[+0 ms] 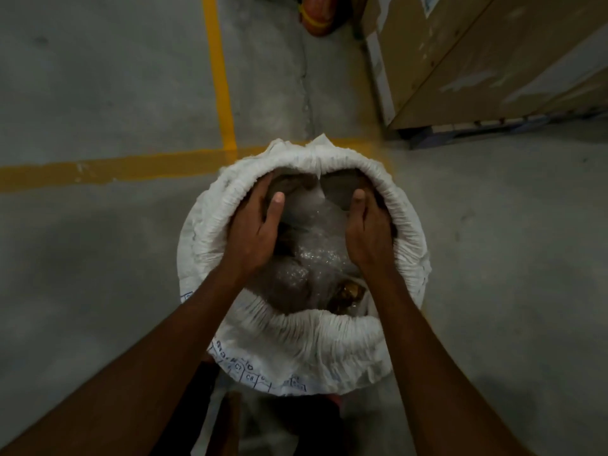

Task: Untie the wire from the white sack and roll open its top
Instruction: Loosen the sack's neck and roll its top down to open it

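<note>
White sack (296,350) stands upright on the concrete floor (98,93), near centre, just this side of the yellow floor line (131,166). Top already turned down into a thick gathered roll all the way round; mouth wide open. No wire visible anywhere in view; judged already off.

Left hand (253,232) inside the mouth at far left, fingers curled over the inner edge of the roll, thumb free and pointing far. Right hand (371,235) mirrors it at far right, fingers hooked under the roll, closed on the cloth. Both hands gripping the rim, not the contents.

Inside: clear bubble wrap (312,255) over dark lumps, something brownish-gold at the near right. Cardboard boxes (493,60) stand well apart, far right.

Step in hand, by my reading: evening out the last turn of the roll. To do it well, pull outward and down with both hands together, keep the roll even in thickness, and work round toward the loose flap (320,143) at the far side. Avoid dragging the bubble wrap up with the cloth.
</note>
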A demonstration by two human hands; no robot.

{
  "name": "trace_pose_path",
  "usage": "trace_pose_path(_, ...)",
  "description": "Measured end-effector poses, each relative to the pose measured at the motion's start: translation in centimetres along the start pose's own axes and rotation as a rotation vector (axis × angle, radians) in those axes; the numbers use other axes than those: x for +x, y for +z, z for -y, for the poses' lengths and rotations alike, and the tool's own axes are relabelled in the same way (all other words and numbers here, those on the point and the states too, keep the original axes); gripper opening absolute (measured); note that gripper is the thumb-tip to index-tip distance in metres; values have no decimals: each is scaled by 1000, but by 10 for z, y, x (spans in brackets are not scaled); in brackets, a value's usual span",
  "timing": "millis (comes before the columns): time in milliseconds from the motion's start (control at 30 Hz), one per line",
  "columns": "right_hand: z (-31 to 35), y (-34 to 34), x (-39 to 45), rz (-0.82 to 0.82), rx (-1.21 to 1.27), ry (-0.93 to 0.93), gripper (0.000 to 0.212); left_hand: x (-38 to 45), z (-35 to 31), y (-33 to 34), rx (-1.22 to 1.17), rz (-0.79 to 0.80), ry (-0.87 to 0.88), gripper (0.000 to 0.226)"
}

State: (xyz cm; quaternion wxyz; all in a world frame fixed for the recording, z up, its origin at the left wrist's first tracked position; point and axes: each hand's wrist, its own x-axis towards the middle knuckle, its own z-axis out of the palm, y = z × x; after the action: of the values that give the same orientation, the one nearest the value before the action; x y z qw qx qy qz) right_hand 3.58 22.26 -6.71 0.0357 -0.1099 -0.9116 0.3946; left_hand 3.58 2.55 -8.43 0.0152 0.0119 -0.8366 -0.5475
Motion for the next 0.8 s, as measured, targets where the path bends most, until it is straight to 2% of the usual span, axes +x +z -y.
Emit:
trace_pose_path(133,-1,-18,22,-32,38,-145,47,21,-7,-11,131,40,174,44)
trace_pose_path(267,3,-43,48,151,86,-178,44,37,-3,-25,171,208,215,56)
trace_pose_path(333,6,-55,57,232,95,-207,41,45,-4,-32,214,231,210,66)
trace_pose_path(667,11,-79,77,449,-106,-251,50,68,-14,-48,418,216,255,67)
trace_pose_path(800,8,-76,73,431,-100,-261,49,63,-7,-46,440,276,260,68)
